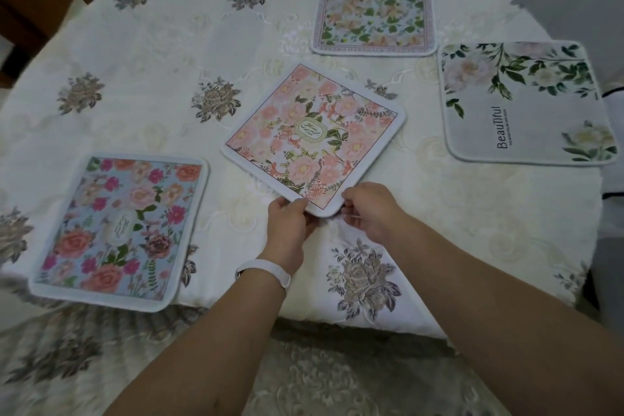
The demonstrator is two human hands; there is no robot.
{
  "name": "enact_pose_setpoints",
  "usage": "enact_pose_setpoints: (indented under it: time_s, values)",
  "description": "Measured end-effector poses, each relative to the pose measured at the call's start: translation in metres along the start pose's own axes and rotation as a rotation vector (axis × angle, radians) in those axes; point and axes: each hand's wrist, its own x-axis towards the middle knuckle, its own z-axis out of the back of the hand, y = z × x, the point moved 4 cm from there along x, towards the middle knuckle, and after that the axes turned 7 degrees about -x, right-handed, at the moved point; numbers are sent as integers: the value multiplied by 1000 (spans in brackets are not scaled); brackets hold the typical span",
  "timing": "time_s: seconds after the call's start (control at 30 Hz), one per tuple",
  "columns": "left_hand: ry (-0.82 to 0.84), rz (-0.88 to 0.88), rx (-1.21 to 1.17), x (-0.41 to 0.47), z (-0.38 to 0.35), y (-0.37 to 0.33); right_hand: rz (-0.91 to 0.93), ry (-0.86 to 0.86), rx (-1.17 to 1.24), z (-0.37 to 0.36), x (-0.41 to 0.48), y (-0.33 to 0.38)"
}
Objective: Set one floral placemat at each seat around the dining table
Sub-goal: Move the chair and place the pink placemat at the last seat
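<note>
Placemat, pink floral [314, 137]: lies askew mid-table, near corner pinched by left hand [290, 221] and right hand [369, 209]. Three other placemats [373, 13] lie flat around it.

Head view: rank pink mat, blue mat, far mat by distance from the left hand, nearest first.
1. pink mat: centre, its near corner pinched by the left hand.
2. blue mat: near left.
3. far mat: far side, right of centre.

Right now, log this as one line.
step: setting pink floral placemat | left hand: pinches its near corner | right hand: same corner | laid: blue floral placemat, Beautiful placemat, far pastel placemat
</note>
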Motion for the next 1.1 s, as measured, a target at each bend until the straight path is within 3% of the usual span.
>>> enact_pose_setpoints:
  time_s: [0.23,0.4,0.5,0.7,1.1]
  values:
    - [70,8,48,-9,7,12,67,15,-94,5,-26,-39]
    - [126,39,-9,-32,16,22,-35,50,124,29,-26,-52]
    - [169,56,46,-42,27,25,-27,-11,185,54,-22,-47]
    - [285,-75,211,-58,57,24,66,-215,300,114,-31,-41]
    - [348,-107,570,-66,57,24,195,-319,-200,165,-97,-100]
